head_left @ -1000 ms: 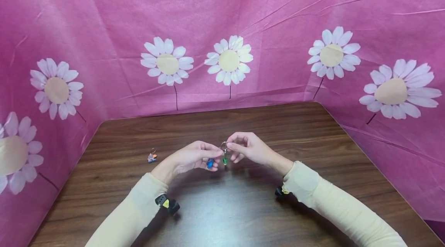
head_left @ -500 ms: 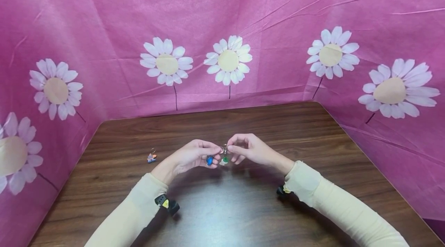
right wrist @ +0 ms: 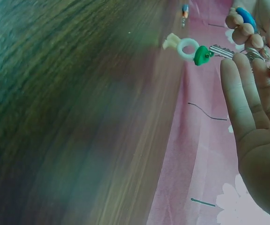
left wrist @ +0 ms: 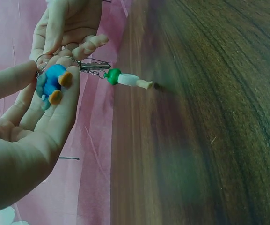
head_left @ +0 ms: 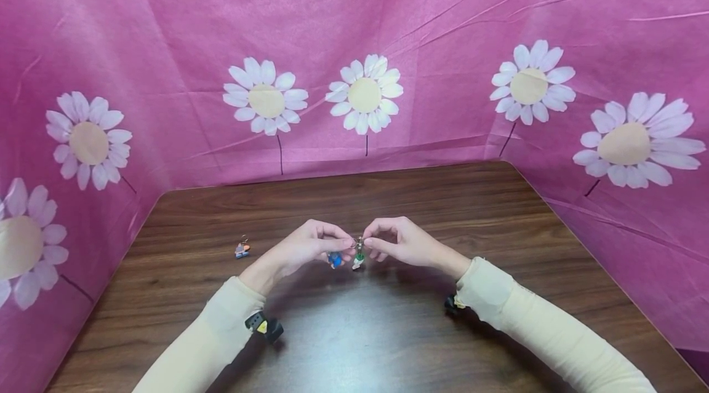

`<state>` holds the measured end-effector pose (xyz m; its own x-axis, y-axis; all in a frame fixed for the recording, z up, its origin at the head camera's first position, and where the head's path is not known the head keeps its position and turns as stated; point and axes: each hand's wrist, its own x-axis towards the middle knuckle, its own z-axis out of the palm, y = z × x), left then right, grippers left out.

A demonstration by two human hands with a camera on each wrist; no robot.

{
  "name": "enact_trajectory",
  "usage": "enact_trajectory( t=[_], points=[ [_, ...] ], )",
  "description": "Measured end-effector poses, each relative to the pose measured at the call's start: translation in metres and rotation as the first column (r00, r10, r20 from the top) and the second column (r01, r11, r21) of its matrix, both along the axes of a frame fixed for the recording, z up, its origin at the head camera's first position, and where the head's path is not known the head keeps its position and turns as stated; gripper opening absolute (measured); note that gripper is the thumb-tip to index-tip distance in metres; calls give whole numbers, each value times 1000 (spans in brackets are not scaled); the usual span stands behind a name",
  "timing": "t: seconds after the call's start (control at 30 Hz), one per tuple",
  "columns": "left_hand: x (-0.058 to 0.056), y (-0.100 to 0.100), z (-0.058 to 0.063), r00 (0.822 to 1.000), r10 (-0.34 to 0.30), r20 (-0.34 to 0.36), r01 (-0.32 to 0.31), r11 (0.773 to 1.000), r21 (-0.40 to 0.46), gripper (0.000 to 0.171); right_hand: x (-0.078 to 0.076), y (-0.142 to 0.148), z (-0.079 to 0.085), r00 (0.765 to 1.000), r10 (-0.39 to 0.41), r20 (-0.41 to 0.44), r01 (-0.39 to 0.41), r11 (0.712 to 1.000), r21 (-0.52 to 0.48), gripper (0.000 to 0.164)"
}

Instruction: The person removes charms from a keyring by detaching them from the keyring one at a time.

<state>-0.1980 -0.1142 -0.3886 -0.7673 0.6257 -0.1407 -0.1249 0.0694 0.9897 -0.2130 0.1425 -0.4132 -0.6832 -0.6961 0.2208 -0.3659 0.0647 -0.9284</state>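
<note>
Between both hands, above the table, hangs a metal key ring (left wrist: 42, 56). My left hand (head_left: 301, 251) pinches one side of it with thumb and index finger. A small blue figurine charm (left wrist: 55, 77) with orange feet lies against those left fingers. From the opposite side, my right hand (head_left: 407, 245) pinches the ring between thumb and fingertips. A silver key (left wrist: 95, 65) dangles off the ring beside a green-and-white charm (left wrist: 113, 76) with a pale tip. The fingertips partly hide how the charms are linked to the ring.
An orange-and-blue figurine keychain (head_left: 242, 250) with a small metal ring lies on the brown wooden table (head_left: 354, 344), left of the hands. Pink cloth (head_left: 432, 24) printed with white flowers stands around the table's back and sides.
The key and the green-and-white charm have swung and turned beneath the ring. Both hands keep pinching the ring; the right hand has dropped slightly. The keychain on the table has stayed put.
</note>
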Motion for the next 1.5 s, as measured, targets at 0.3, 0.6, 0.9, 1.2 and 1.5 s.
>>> enact_trajectory(
  t=[0.3, 0.6, 0.9, 1.2, 1.5],
  points=[
    [2, 0, 1, 999, -10, -54, 10, 1000, -2, 23, 0, -1, 0, 999, 1, -49, -1, 1000, 16, 7],
    [0, 2, -2, 988, -27, -155, 16, 997, -72, 21, 1, -5, 7, 988, -13, -151, 39, 985, 171, 9],
    [0, 1, -1, 981, 6, -192, -24, 996, -91, 25, 1, -12, 4, 975, -98, -198, 135, 974, 182, 6],
    [3, 1, 7, 977, 37, -211, -58, 994, -96, 27, 1, -11, 6, 977, -133, -167, 152, 982, 112, 11],
    [3, 2, 7, 980, 44, -194, -54, 997, -49, 19, 3, -11, 8, 950, -118, -288, 138, 989, 52, 10]
  ],
)
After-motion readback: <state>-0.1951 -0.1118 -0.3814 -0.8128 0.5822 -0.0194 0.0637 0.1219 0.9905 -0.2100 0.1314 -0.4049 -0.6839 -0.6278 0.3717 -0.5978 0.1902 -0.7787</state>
